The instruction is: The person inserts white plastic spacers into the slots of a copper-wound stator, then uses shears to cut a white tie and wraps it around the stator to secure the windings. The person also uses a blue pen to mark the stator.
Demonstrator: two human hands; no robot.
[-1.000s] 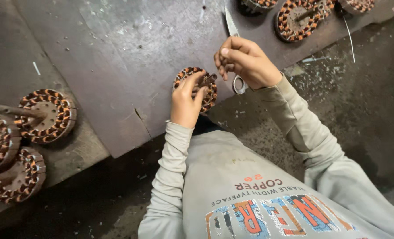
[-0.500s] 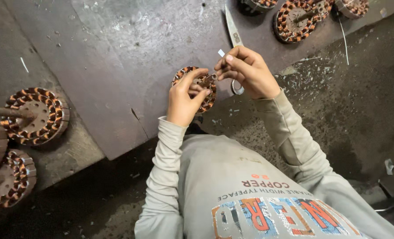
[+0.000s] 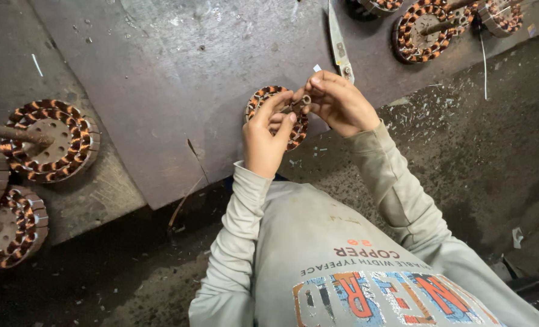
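Seen from above, a person in a pale grey printed sweatshirt works at a dark metal worktop [image 3: 160, 79] that fills the upper half of the frame. Both hands meet just above the middle of the frame.

The left hand [image 3: 266, 136] grips a round stator [image 3: 275, 115], a ring wound with copper coils, holding it at the worktop's near edge; its fingers curl closed around the ring's lower side, with the thumb raised over the top. The right hand [image 3: 339, 103] sits just to the right, touching the stator's upper edge, its fingers pinched tight on a small dark piece [image 3: 300, 103] over the coils. What that piece is cannot be told.

A knife [image 3: 339, 42] lies on the worktop just above the right hand, blade pointing to the top edge. More stators [image 3: 424, 27] rest at the upper right. At the left edge, a stator on a shaft [image 3: 51, 142] and others [image 3: 12, 227] below it sit well apart from the hands. The gritty floor [image 3: 481, 145] is at the right.
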